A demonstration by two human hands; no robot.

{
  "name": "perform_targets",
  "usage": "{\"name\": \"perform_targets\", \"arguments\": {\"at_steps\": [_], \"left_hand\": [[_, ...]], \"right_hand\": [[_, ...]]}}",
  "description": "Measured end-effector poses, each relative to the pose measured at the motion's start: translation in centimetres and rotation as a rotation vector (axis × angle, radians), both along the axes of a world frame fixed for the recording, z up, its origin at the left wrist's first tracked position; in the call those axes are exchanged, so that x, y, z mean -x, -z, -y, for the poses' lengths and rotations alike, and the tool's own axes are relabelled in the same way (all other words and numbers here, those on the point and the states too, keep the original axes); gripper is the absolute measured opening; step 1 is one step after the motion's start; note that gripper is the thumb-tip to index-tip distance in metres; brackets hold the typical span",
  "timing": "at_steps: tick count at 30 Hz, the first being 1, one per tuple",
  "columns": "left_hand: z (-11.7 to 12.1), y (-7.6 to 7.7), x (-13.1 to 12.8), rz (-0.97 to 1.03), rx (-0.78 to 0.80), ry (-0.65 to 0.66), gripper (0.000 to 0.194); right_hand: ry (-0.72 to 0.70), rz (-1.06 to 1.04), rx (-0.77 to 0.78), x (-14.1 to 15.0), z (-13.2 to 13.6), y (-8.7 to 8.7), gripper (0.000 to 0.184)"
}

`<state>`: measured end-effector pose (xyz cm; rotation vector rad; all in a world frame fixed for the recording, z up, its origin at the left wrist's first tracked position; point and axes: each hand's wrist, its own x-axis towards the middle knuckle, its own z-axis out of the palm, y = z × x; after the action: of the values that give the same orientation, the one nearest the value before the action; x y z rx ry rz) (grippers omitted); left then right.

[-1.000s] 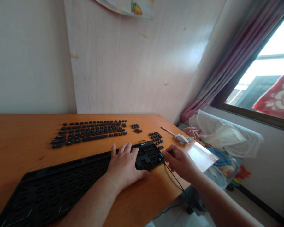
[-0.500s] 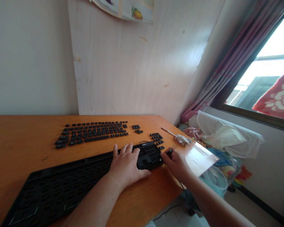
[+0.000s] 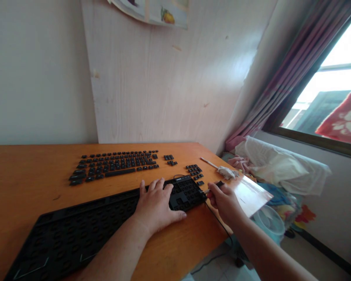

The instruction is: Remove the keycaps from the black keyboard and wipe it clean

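Observation:
A black keyboard (image 3: 84, 230) with its keycaps off lies slantwise along the front of the wooden desk. My left hand (image 3: 155, 201) rests palm down across its right part, fingers spread and thumb out. At the keyboard's right end, my right hand (image 3: 224, 197) is closed on a small slim tool (image 3: 219, 184). Its dark end sticks out above the fingers, and a pale thin part points at the keyboard's edge; its exact kind is unclear. Loose black keycaps (image 3: 119, 164) lie in rows behind the keyboard, with a small group of number-pad keycaps (image 3: 194, 170) nearer the right hand.
Toward the right desk edge lie a white stick with a crumpled whitish cloth (image 3: 227, 172) and a shiny clear sheet (image 3: 253, 195). A cable (image 3: 218, 218) runs over the edge. Beyond stand a plastic tub (image 3: 269, 219) and covered piles (image 3: 283, 166) under the window.
My right hand has shifted slightly right, and the tool has turned in it, its dark end now pointing away from the keyboard. My left hand stays in place.

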<state>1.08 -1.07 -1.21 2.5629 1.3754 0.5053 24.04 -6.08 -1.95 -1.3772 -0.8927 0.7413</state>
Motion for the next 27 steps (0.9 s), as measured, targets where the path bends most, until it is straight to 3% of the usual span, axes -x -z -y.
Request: {"name": "perform_targets", "arguments": {"at_steps": [5, 9, 16, 23, 27], "left_hand": [[0.0, -0.1, 0.0, 0.07, -0.02, 0.005, 0.093], [0.4, -1.0, -0.5, 0.293, -0.045, 0.102, 0.063], [0.6, -1.3, -1.6, 0.765, 0.3, 0.157, 0.028], [0.2, -1.5, -1.5, 0.932, 0.418, 0.089, 0.013], [-0.1, -1.4, -1.3, 1.013, 0.489, 0.032, 0.013]], "right_hand": [[-0.036, 0.019, -0.041, 1.2, -0.1, -0.9, 0.039], [-0.103, 0.034, -0.065, 3.1, -0.3, -1.4, 0.037], [-0.215, 0.077, -0.13, 6.5, -1.1, -1.7, 0.035], [-0.263, -0.012, -0.2, 7.5, -1.3, -1.9, 0.032], [-0.185, 0.062, -0.28, 6.9, -1.1, -2.0, 0.035]]}}
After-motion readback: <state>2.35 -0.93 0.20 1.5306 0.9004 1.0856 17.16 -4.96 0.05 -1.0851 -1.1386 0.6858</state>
